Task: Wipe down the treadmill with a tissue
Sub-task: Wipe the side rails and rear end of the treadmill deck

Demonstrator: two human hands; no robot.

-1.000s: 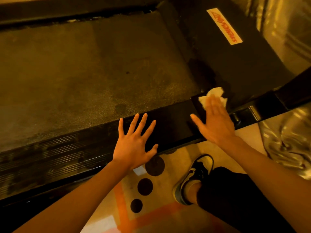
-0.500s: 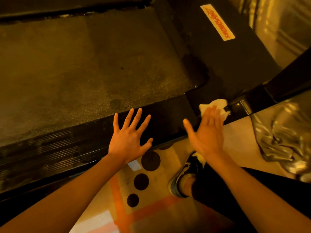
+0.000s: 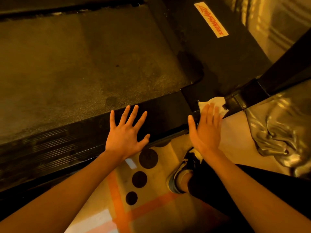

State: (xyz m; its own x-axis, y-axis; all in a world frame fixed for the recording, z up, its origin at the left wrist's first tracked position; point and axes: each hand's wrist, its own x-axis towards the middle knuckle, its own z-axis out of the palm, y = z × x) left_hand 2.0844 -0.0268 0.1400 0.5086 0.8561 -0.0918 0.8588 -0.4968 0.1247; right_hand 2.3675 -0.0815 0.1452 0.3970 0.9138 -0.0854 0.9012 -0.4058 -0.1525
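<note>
head view: the left hand [image 3: 125, 133] lies flat with fingers spread on the treadmill [image 3: 168, 115], on its near side rail. it holds nothing, and it looks like a prop that takes the person's weight as they lean over the deck. the right hand [image 3: 206, 130] is flat too, fingers straight and close together. it presses the tissue [image 3: 217, 100] down and does not pinch it, so the paper is spread under the fingertips and not balled up. the tissue sits at the near right corner of the deck, where the side rail meets the dark front cover and the foot of the upright post [image 3: 286, 68]. its white edge shows past the fingers, and it touches the rail's outer edge. that corner has seams and a bracket, so i'd guess a flat, broad press there is meant to drag dust out of the joint. the belt [image 3: 84, 64] beyond the rail looks speckled, which suggests it has not been wiped. a pale label [image 3: 211, 20] sits at the far edge of the front cover. below the rail's edge are the person's shoe [image 3: 181, 174], orange floor tape [image 3: 116, 190] and a crumpled silvery sheet [image 3: 282, 132].
</note>
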